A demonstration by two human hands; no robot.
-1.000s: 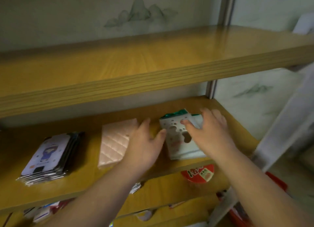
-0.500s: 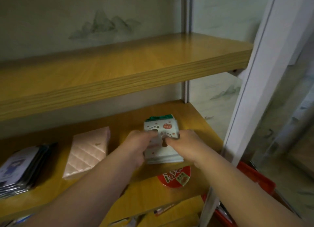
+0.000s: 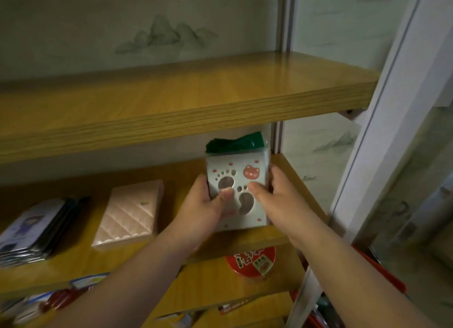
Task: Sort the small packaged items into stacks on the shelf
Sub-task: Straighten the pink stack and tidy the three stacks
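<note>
A small stack of white packets with paw-print cut-outs and a red cartoon face [image 3: 241, 178] is tilted up off the middle wooden shelf [image 3: 279, 234], a green wrapper showing at its top. My left hand [image 3: 206, 202] grips its left edge with the thumb on the front. Its right edge is gripped by my right hand [image 3: 272, 195], thumb across the front too. Farther left on the same shelf lie a pink quilted packet [image 3: 130, 212] and a stack of dark packets with a cartoon figure on top [image 3: 29, 229].
An upper wooden shelf [image 3: 186, 107] overhangs the packets. Below the middle shelf sits a red round tub [image 3: 251, 262], and loose wrapped items [image 3: 81, 284] lie on a lower shelf. A white frame post [image 3: 372, 141] stands to the right.
Both hands closed on the paw-print stack's sides and tipped it up from lying flat on the shelf. The view also swung right and closer.
</note>
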